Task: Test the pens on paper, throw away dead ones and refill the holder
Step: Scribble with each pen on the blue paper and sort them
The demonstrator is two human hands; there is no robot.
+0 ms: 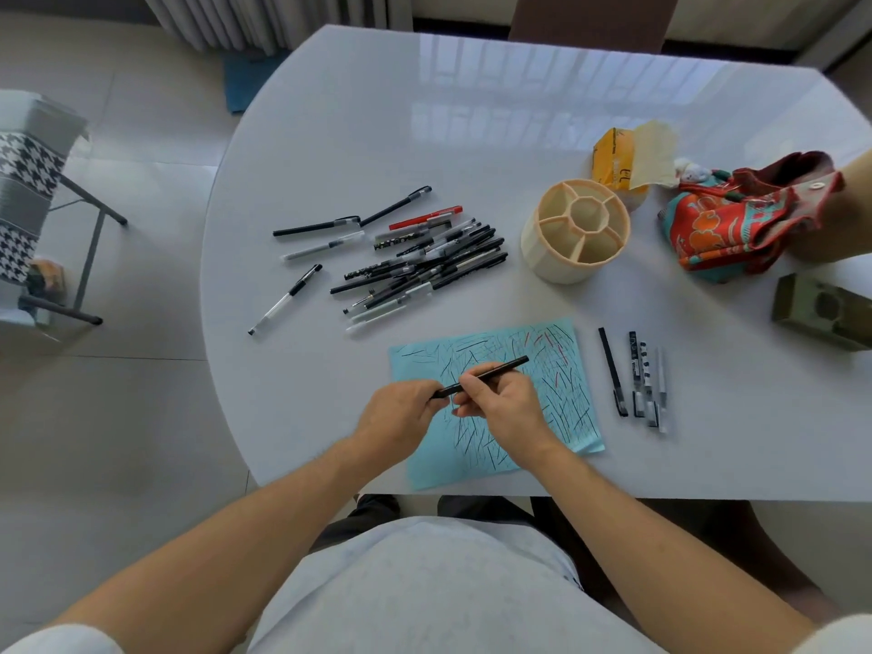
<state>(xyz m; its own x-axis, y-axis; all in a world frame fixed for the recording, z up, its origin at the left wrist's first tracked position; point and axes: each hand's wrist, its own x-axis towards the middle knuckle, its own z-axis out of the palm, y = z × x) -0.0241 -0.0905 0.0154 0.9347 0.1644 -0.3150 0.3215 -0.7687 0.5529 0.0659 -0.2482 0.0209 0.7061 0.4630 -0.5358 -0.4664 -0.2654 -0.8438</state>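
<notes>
Just below the frame's centre, the right hand [507, 408] is gripping a black pen [490, 374] by its barrel while the left hand [401, 417] is pinching its lower end, both hovering over the scribbled blue paper [561, 370]. Right of the paper, four pens [637, 377] are lying in a row. Above, a pen pile [420, 266] is sitting left of the holder [573, 231].

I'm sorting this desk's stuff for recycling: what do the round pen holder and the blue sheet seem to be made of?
The pen holder looks like cream plastic with a matte finish: thin moulded dividers form its compartments, and its outer wall is finely ribbed. The blue sheet looks like thin matte paper: it lies flat, takes ink strokes, and one near corner lifts slightly. Neither can be told for certain.
</notes>
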